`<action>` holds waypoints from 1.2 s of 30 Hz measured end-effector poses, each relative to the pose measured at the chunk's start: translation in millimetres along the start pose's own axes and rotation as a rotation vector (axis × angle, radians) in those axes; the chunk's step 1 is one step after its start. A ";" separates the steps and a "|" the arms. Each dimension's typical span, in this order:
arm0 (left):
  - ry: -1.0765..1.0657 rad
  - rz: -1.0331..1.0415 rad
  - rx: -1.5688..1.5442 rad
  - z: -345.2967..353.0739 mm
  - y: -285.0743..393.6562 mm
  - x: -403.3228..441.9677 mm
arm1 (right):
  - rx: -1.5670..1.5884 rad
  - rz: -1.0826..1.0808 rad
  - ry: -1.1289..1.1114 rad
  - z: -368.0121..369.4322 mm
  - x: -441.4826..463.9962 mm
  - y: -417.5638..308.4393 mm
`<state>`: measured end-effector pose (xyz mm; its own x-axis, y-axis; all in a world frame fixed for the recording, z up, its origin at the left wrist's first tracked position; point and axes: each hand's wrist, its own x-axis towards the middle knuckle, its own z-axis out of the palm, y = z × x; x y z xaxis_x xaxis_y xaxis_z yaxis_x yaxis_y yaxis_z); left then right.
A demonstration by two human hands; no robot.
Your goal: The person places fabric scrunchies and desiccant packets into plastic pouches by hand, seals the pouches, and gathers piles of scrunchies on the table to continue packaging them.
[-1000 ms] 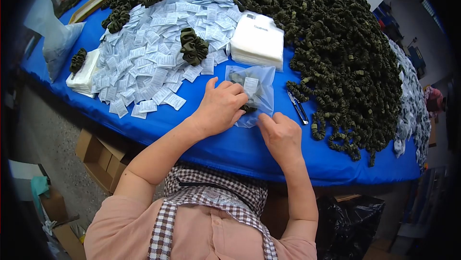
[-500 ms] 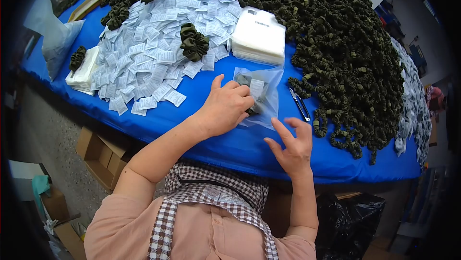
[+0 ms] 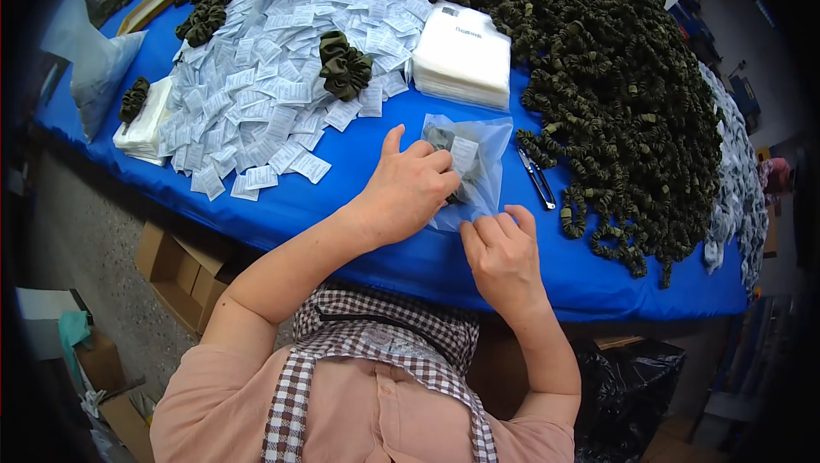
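A clear plastic bag [image 3: 489, 155] lies on the blue table, with a small white packet [image 3: 463, 154] and a dark green scrunchie partly visible inside it. My left hand [image 3: 408, 181] presses on the bag's left side with curled fingers, covering most of the scrunchie. At the bag's lower edge, my right hand [image 3: 502, 245] has its fingers drawn together on the plastic. Just above the bag sits a stack of white bags [image 3: 461, 49]. Black-handled snips [image 3: 536, 179] lie to its right.
Many white packets [image 3: 273, 79] are heaped at the left, topped by a green scrunchie [image 3: 344, 67]. A large pile of scrunchies [image 3: 615, 96] covers the right and back of the blue table [image 3: 359, 271]. Cardboard box [image 3: 178, 279] on the floor.
My right hand let go of the bag's lower edge, opened, then closed on it again. The bag and my left hand have shifted slightly right.
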<state>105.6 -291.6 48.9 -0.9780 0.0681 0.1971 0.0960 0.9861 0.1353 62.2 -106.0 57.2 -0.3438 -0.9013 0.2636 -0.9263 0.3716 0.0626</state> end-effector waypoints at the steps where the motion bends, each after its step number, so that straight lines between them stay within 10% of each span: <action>1: 0.001 0.001 -0.001 0.0 0.1 1.0 | -0.001 0.001 -0.001 1.7 -2.5 2.0; 10: 0.037 0.051 -0.111 1.8 1.7 -3.3 | 0.087 0.006 0.479 36.1 -39.6 -1.8; 20: 0.232 0.080 -0.544 -6.8 10.2 -34.0 | 0.023 0.086 0.459 33.6 -41.9 -10.8; 36: 0.121 0.083 -0.229 24.6 26.4 -41.9 | 0.238 0.119 0.437 -0.9 -26.4 -0.4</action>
<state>144.5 -264.6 20.3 -0.9369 0.1154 0.3300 0.2281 0.9171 0.3269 71.8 -82.1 51.1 -0.3995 -0.6597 0.6365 -0.9116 0.3595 -0.1996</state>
